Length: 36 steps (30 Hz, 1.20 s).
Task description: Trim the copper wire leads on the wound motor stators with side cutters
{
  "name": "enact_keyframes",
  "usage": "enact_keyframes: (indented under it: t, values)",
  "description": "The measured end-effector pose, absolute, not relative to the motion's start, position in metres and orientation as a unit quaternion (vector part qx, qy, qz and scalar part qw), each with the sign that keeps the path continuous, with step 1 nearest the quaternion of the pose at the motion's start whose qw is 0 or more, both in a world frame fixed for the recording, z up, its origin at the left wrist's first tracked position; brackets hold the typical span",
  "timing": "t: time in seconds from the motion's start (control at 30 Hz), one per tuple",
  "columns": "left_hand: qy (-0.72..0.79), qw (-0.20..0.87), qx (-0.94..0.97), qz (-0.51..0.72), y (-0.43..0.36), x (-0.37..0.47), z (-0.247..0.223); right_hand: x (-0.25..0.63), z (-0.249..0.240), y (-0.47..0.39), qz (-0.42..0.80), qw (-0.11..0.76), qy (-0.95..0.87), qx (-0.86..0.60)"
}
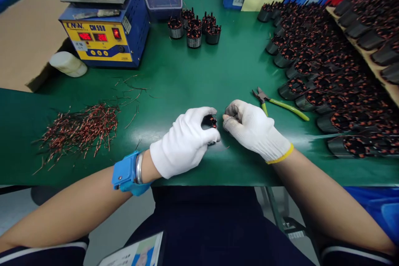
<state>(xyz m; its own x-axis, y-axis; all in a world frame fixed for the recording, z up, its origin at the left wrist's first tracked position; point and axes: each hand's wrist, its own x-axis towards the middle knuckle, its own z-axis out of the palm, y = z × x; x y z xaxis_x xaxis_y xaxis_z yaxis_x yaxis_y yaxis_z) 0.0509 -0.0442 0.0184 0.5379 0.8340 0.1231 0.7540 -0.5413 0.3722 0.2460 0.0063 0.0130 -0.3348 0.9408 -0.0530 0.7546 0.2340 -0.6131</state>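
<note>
My left hand (188,139), in a white glove, is wrapped round a small black wound core (211,121) with copper showing at its face. Just to the right of it is my right hand (251,126), also gloved, its thumb and fingertips pressed together; whether a fine wire is between them is too small to tell. The two hands are apart. Cutters (280,104) with green handles lie on the table beyond my right hand. A heap of copper wire offcuts (84,129) lies at the left.
Rows of wound cores (314,79) fill the right side, beside a board (368,56) bearing more. Several cores (194,35) stand at the back near a purple bin (163,0). A blue-yellow soldering unit (102,39) and white jar (68,64) occupy the back left.
</note>
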Motion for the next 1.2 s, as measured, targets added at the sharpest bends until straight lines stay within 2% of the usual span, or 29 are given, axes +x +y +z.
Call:
enact_keyframes:
  t: [0.17, 0.27, 0.33, 0.5, 0.63, 0.7, 0.8, 0.87, 0.93, 1.03, 1.2]
  values:
    - [0.460, 0.283, 0.812, 0.222, -0.041, 0.046, 0.038, 0.245, 0.019, 0.005, 0.233, 0.095, -0.786, -0.565]
    - [0.581, 0.251, 0.717, 0.293, -0.037, 0.054, 0.033, 0.245, 0.018, 0.005, 0.220, 0.082, -0.797, -0.557]
    - [0.639, 0.231, 0.683, 0.269, -0.035, 0.061, 0.026, 0.246, 0.017, 0.004, 0.207, 0.073, -0.805, -0.550]
    - [0.645, 0.265, 0.684, 0.214, -0.034, 0.065, 0.020, 0.248, 0.016, 0.007, 0.133, 0.080, -0.787, -0.597]
    - [0.627, 0.316, 0.677, 0.222, -0.032, 0.059, 0.021, 0.249, 0.015, 0.014, 0.245, 0.150, -0.800, -0.527]
    - [0.603, 0.351, 0.679, 0.228, -0.030, 0.056, 0.021, 0.248, 0.015, 0.017, 0.280, 0.131, -0.817, -0.487]
    - [0.571, 0.382, 0.688, 0.233, -0.026, 0.051, 0.019, 0.246, 0.015, 0.018, 0.195, 0.081, -0.812, -0.545]
    - [0.558, 0.399, 0.689, 0.234, -0.023, 0.049, 0.019, 0.244, 0.017, 0.018, 0.147, 0.087, -0.790, -0.589]
    - [0.547, 0.423, 0.683, 0.233, -0.022, 0.048, 0.019, 0.244, 0.019, 0.019, 0.186, 0.114, -0.786, -0.578]
    - [0.534, 0.471, 0.664, 0.229, -0.019, 0.047, 0.020, 0.241, 0.021, 0.020, 0.308, 0.131, -0.800, -0.497]
    - [0.532, 0.501, 0.646, 0.220, -0.017, 0.049, 0.022, 0.234, 0.015, 0.022, 0.342, 0.179, -0.790, -0.476]
